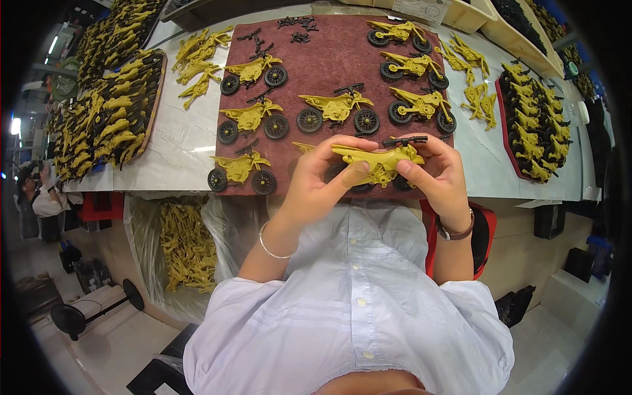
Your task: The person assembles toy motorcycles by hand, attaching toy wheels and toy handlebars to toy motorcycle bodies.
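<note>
Between my two hands is a yellow toy motorcycle body (378, 161) with black handlebars (404, 141), lifted a little over the near edge of the dark red mat (316, 66). My left hand (322, 174) grips its rear end, thumb on the near side. Around the front, close to the handlebars, my right hand (438, 172) is closed with its thumb pressed on the body. Black wheels show behind the body; whether they belong to it or to another toy on the mat I cannot tell. A toy motorcycle (337, 110) with two black wheels lies just beyond my hands.
More toy motorcycles (240, 170) lie in columns on the mat. Small black parts (299, 26) are at its far edge. Loose yellow bodies flank the mat. Full trays stand left (158, 99) and right (503, 125). A plastic bag of yellow parts (187, 243) sits below the table.
</note>
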A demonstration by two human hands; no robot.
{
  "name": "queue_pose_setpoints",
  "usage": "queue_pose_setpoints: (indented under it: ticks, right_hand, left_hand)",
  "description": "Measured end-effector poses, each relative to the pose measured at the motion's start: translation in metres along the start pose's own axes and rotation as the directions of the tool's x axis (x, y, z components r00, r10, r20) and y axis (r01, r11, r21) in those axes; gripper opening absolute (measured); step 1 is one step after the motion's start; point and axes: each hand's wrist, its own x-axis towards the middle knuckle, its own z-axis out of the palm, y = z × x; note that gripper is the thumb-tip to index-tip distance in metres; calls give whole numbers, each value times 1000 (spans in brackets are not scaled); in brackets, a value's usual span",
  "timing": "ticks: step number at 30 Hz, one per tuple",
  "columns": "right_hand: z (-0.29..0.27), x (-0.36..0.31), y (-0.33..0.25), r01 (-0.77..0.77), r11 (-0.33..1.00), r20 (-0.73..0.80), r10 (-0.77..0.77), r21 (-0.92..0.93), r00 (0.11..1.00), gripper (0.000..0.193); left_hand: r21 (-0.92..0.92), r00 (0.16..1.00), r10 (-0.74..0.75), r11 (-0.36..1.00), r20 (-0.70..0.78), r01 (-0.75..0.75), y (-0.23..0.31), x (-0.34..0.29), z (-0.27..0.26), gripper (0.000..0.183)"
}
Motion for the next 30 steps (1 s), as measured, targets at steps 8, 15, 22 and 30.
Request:
queue_pose_setpoints:
  ticks: [8, 15, 22, 30]
  right_hand:
    - [3, -4, 3, 57, 998, -47, -56, 25, 997, 30]
    - [6, -7, 0, 98, 995, -42, -99, -35, 994, 31]
    - [7, -5, 0, 61, 997, -37, -60, 38, 998, 29]
    - [-2, -5, 7, -99, 990, -12, 101, 102, 995, 21]
  left_hand:
    - [-183, 999, 41, 982, -10, -42, -3, -2, 0, 31]
    - [-182, 993, 114, 976, -26, -117, -5, -4, -5, 29]
    - [-202, 989, 110, 971, -95, -127, -3, -6, -1, 23]
    - [-190, 991, 18, 981, -130, -43, 4, -7, 3, 24]
